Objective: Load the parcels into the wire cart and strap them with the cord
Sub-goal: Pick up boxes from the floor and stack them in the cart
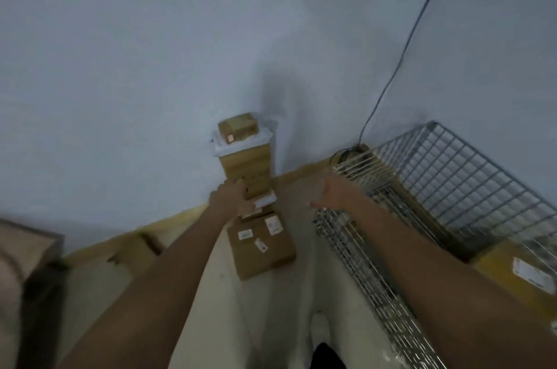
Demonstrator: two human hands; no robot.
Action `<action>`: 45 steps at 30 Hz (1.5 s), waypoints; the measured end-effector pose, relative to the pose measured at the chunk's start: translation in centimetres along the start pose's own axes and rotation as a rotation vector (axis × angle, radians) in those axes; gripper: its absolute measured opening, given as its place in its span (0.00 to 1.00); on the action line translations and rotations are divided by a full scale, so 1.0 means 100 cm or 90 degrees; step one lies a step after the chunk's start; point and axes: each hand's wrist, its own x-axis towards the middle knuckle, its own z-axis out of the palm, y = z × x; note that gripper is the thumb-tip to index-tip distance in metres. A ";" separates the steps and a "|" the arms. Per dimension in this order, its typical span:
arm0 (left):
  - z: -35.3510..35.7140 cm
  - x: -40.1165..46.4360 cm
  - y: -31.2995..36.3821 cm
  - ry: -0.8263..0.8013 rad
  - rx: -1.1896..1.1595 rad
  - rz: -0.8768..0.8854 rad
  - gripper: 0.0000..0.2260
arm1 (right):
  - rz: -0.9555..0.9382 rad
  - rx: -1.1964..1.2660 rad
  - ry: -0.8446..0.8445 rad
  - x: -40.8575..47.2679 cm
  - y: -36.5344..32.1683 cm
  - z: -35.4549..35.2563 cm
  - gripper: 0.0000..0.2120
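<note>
A stack of cardboard parcels (245, 163) stands against the pale wall, with a small box (238, 127) on top of a white packet. At its foot lies a flat brown parcel (262, 248) with white labels. My left hand (230, 195) touches the lower left side of the stack; its fingers are blurred. My right hand (333, 192) hangs in the air to the right of the stack, fingers spread, holding nothing. The wire cart (452, 175) stands at the right with a yellow parcel (518, 269) inside. No cord is recognisable.
A dark cable (407, 46) runs down the wall to the floor behind the cart. A brown box or piece of furniture (27, 251) sits at the left edge. Pale floor lies between the parcels and the cart.
</note>
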 end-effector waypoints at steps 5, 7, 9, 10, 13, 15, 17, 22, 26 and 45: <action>0.026 -0.023 -0.082 -0.017 -0.054 -0.103 0.32 | -0.061 0.051 -0.090 0.029 -0.049 0.034 0.40; 0.041 -0.026 -0.104 -0.032 -0.075 -0.138 0.33 | -0.062 0.064 -0.113 0.046 -0.057 0.051 0.38; 0.058 -0.025 -0.119 -0.055 -0.086 -0.167 0.33 | -0.061 0.066 -0.136 0.070 -0.059 0.067 0.36; 0.066 -0.022 -0.124 -0.065 -0.090 -0.181 0.33 | -0.068 0.074 -0.158 0.082 -0.060 0.075 0.36; 0.090 -0.004 -0.131 -0.087 -0.089 -0.219 0.33 | -0.076 0.046 -0.218 0.119 -0.053 0.102 0.42; 0.106 0.016 -0.130 -0.100 -0.102 -0.243 0.34 | -0.079 0.057 -0.232 0.146 -0.041 0.117 0.42; 0.119 0.041 -0.123 -0.120 -0.117 -0.260 0.35 | -0.076 0.048 -0.259 0.176 -0.019 0.135 0.49; 0.157 0.112 -0.104 -0.156 -0.136 -0.271 0.38 | -0.052 0.041 -0.296 0.234 0.025 0.173 0.56; 0.205 0.159 -0.116 -0.183 -0.158 -0.290 0.39 | -0.049 0.031 -0.282 0.268 0.036 0.205 0.53; 0.551 0.399 -0.279 -0.140 -0.298 -0.353 0.52 | 0.116 0.136 -0.251 0.526 0.139 0.563 0.57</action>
